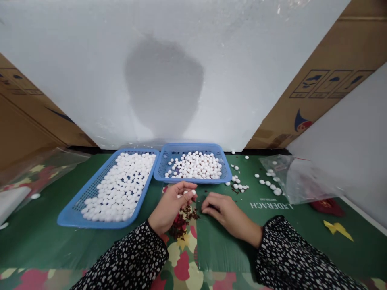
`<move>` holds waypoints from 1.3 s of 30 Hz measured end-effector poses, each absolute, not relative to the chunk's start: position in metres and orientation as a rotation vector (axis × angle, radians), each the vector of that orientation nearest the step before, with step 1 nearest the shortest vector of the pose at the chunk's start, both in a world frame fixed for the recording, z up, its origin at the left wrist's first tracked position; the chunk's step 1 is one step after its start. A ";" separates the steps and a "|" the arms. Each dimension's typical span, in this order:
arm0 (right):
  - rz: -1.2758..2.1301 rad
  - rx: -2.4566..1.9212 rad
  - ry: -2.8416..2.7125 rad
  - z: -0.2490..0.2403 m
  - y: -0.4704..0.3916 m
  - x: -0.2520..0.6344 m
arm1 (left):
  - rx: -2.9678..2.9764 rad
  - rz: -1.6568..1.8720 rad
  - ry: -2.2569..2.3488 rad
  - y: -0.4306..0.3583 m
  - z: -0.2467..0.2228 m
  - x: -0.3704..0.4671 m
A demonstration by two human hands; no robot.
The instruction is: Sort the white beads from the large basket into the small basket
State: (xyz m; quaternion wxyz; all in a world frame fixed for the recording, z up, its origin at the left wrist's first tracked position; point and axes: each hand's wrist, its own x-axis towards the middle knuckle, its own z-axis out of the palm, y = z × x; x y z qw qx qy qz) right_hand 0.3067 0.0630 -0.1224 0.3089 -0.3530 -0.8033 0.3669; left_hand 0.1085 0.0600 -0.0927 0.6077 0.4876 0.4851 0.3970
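Observation:
My left hand (pixel 176 202) is closed around a few small round white balls (pixel 185 192), palm partly up, in front of the middle basket. To its right, my right hand (pixel 227 212) rests low over the green sheet with its fingers curled together. Whatever its fingertips may hold is hidden. Between and below the hands lies a loose heap of small dark red-brown bits (pixel 178 228). Behind them stands a blue perforated basket (pixel 193 181) with white balls and some dark bits in it. Another blue basket (pixel 70 218), full of white balls, sits on the left.
Loose white balls (pixel 268 183) lie right of the middle basket, some by a clear plastic bag (pixel 305 181). A yellow scrap (pixel 338 229) and a dark red item (pixel 327 206) are at the right. A white panel (pixel 229 80) and cardboard (pixel 341 52) enclose the back.

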 end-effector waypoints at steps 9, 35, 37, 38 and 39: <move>1.220 -1.032 -1.649 -0.114 0.062 0.303 | 1.028 0.889 1.048 0.058 -0.089 0.112; 1.138 -0.945 -1.606 -0.115 0.055 0.294 | 1.050 0.877 1.004 0.050 -0.097 0.118; 1.062 -0.880 -1.732 -0.111 0.055 0.295 | 1.057 0.889 0.997 0.050 -0.094 0.119; 1.026 -0.843 -1.800 -0.109 0.056 0.295 | 1.051 0.903 0.992 0.050 -0.093 0.120; 1.006 -0.818 -1.846 -0.109 0.057 0.295 | 1.044 0.914 0.991 0.050 -0.091 0.120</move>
